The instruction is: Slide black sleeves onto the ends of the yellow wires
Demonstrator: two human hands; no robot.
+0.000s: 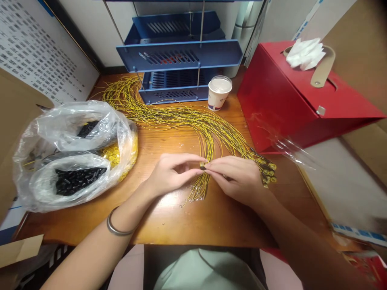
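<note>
In the head view my left hand point(172, 172) and my right hand point(237, 175) meet fingertip to fingertip over the table. Between them is a small dark piece with a yellowish part point(202, 166), pinched by both hands; its exact kind is too small to make out. Under the fingers runs a bundle of thin yellow and black wires point(208, 141). Loose wire ends with small shiny metal tips point(196, 193) fan out below the hands. To the right of my right hand, other wires end in a cluster of yellow and black end pieces point(267, 171).
At left, a clear plastic bag point(24, 169) holds smaller bags of black tubular pieces point(78, 181) and yellow rings point(128, 157). Behind stand a blue tiered tray point(178, 56) and a lidded paper cup point(218, 94). A red box point(278, 92) with tissues point(305, 54) is at right.
</note>
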